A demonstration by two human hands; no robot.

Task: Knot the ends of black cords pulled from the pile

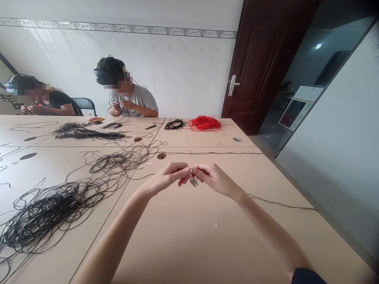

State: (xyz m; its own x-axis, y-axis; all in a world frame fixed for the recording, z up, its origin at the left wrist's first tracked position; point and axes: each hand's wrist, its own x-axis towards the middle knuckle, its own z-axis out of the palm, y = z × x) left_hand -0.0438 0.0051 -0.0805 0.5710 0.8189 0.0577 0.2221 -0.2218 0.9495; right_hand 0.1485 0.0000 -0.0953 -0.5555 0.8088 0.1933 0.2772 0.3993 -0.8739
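Over the table, my left hand [171, 174] is closed in a pinch, thumb against fingers. My right hand [213, 178] pinches in the same way just beside it. A short stretch of thin black cord [192, 170] spans the narrow gap between the fingertips, and both hands grip it. Just below the gap shows a small silvery metal piece [193, 182]; its kind, and whether it touches the fingers, I cannot tell. Black cord runs out behind my left wrist towards a loose black cord tangle [118, 159]. More black strands [278, 202] lie past my right forearm.
A large heap of black cord [50, 209] spreads at left. Farther back lie a black cord bundle [89, 132], a black coil [174, 124], a red cord pile [205, 123] and yellow-and-red-handled scissors [96, 119]. Two co-workers sit across the table [166, 244].
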